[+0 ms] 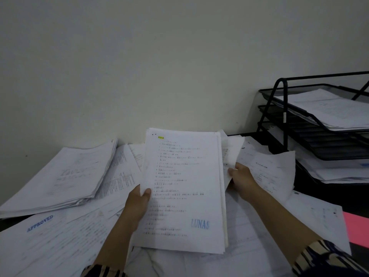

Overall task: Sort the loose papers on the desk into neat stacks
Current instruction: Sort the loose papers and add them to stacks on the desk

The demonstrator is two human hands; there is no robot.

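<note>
My left hand [137,204] grips the left edge of a sheaf of printed pages [183,188], thumb on top; its top page carries a yellow mark and a blue "LUNAS" stamp. The sheaf is lifted and tilted above the desk. My right hand [241,178] pinches a crumpled loose sheet [232,154] at the sheaf's right edge. A thick pile of papers [60,176] lies at the left. Loose sheets [60,236] cover the desk below, one stamped "APPROVED" [40,223].
A black wire tray rack [279,108] with several tiers holding papers stands at the right against the wall. A pink sheet [357,228] lies at the right edge. More loose pages [275,170] spread behind my right hand.
</note>
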